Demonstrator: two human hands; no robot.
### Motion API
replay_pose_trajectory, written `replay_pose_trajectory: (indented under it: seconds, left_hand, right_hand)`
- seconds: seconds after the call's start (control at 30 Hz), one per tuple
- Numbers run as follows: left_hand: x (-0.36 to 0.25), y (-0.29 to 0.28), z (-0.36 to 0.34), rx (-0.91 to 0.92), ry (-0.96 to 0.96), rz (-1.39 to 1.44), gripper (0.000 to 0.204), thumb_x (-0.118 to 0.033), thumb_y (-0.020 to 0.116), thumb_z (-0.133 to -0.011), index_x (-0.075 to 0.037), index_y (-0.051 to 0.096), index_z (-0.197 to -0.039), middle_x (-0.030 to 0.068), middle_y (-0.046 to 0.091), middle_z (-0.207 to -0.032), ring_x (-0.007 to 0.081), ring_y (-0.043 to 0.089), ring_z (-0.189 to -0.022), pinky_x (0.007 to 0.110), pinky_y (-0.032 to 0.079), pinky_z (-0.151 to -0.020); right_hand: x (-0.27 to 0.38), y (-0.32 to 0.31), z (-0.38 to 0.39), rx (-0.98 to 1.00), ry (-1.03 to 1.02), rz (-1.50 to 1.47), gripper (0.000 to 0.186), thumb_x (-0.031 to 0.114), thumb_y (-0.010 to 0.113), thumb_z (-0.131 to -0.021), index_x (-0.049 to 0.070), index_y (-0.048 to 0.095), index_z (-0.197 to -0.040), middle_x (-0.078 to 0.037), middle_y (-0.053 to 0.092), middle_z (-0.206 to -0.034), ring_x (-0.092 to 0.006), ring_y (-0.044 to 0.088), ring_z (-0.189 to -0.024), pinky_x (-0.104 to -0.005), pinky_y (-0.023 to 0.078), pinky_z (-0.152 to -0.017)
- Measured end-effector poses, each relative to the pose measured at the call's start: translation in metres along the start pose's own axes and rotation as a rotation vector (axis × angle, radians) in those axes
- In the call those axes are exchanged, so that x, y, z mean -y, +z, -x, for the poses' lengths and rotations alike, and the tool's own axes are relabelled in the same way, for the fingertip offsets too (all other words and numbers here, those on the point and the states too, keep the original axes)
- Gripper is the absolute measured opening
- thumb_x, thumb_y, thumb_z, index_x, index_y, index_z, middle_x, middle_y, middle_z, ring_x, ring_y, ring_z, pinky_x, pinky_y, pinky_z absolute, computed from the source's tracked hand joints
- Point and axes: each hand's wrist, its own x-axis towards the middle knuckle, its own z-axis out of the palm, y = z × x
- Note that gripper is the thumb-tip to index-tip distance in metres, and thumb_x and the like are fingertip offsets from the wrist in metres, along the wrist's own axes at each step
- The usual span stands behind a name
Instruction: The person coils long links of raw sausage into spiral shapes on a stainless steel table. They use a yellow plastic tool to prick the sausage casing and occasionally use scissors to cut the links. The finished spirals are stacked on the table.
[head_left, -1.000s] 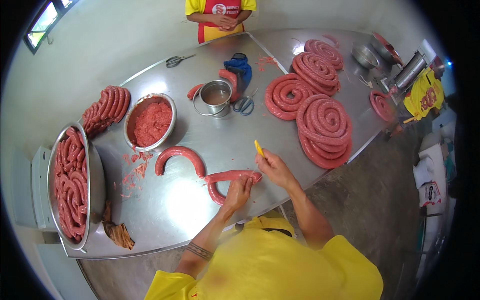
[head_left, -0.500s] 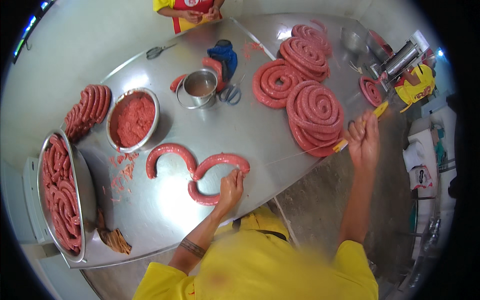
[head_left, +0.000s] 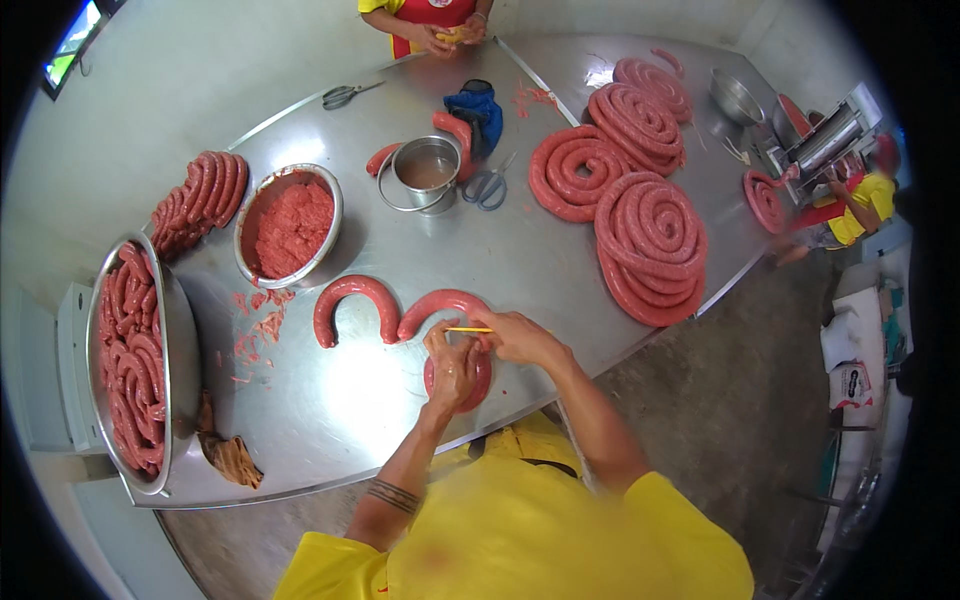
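Note:
My left hand (head_left: 452,366) is closed over a pink sausage (head_left: 476,388), at the end of a short string of links near the table's front edge. Right beside it, my right hand (head_left: 522,338) is closed on a thin yellow string holder (head_left: 466,329), whose tip reaches across to the left hand. My fingers hide the joint between the links and most of the holder. A curved link (head_left: 440,299) arches just beyond my hands. Left of that lies another curved link (head_left: 353,287), bent like a horseshoe.
Coiled sausages (head_left: 650,235) cover the right of the steel table (head_left: 520,260). A bowl of ground meat (head_left: 338,215), a small pot (head_left: 428,190) and scissors (head_left: 486,188) stand beyond. At left is a large basin of sausages (head_left: 175,380). Co-workers are at the far side (head_left: 440,35) and right (head_left: 868,205).
My right hand has come from far right, where it held the string stretched out, in to my left hand. The lower link now lies under my hands. The far co-worker now holds something yellowish.

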Motion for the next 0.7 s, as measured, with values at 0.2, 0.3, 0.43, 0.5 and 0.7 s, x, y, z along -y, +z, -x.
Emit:
replay_pose_trajectory:
  seconds: [0.2, 0.3, 0.43, 0.5, 0.7]
  left_hand:
    - [-0.015, 0.014, -0.015, 0.488, -0.517, 1.123, 0.022, -0.017, 0.054, -0.103, 0.001, 0.062, -0.093, 0.0121, 0.064, -0.080, 0.0182, 0.060, -0.069, 0.031, 0.048, -0.067]
    - [-0.023, 0.039, -0.011, 0.489, -0.262, 0.551, 0.022, -0.016, 0.052, -0.103, 0.003, 0.058, -0.094, 0.0165, 0.067, -0.076, 0.0242, 0.066, -0.064, 0.037, 0.053, -0.064]
    - [-0.011, 0.056, -0.010, 0.233, 0.023, 0.301, 0.018, -0.012, 0.049, -0.102, 0.001, 0.059, -0.095, 0.0166, 0.071, -0.078, 0.0271, 0.073, -0.070, 0.043, 0.055, -0.060]
    - [0.002, 0.055, -0.012, 0.507, -0.620, 1.307, 0.017, -0.012, 0.049, -0.102, -0.001, 0.058, -0.094, 0.0159, 0.073, -0.087, 0.0250, 0.074, -0.076, 0.041, 0.056, -0.059]
    - [0.003, 0.040, -0.006, 0.269, -0.625, 1.078, 0.016, -0.006, 0.049, -0.101, 0.003, 0.058, -0.091, 0.0274, 0.056, -0.137, 0.0316, 0.071, -0.088, 0.034, 0.057, -0.068]
  right_hand:
    - [0.097, -0.046, 0.018, -0.148, 0.026, -0.061, 0.021, 0.015, 0.053, -0.103, 0.000, 0.056, -0.117, -0.010, 0.064, -0.106, -0.0213, 0.064, -0.102, -0.0345, 0.050, -0.092]
    - [0.115, -0.121, 0.049, -0.549, -0.311, -0.366, 0.016, 0.018, 0.054, -0.104, 0.004, 0.057, -0.111, -0.003, 0.061, -0.096, -0.0160, 0.061, -0.090, -0.0297, 0.049, -0.082]
    - [0.052, -0.203, 0.143, -0.915, -0.338, -0.942, 0.015, 0.025, 0.056, -0.105, 0.010, 0.055, -0.104, 0.006, 0.053, -0.080, -0.0068, 0.050, -0.066, -0.0208, 0.041, -0.061]
    - [0.002, -0.172, 0.189, -0.684, 0.251, -0.839, 0.016, 0.024, 0.055, -0.105, 0.008, 0.056, -0.105, 0.006, 0.053, -0.080, -0.0066, 0.049, -0.063, -0.0218, 0.040, -0.056]
    - [-0.039, -0.018, 0.128, -0.114, 0.669, -0.319, 0.029, 0.020, 0.052, -0.102, 0.008, 0.046, -0.128, -0.011, 0.061, -0.085, -0.0239, 0.062, -0.075, -0.0383, 0.050, -0.063]
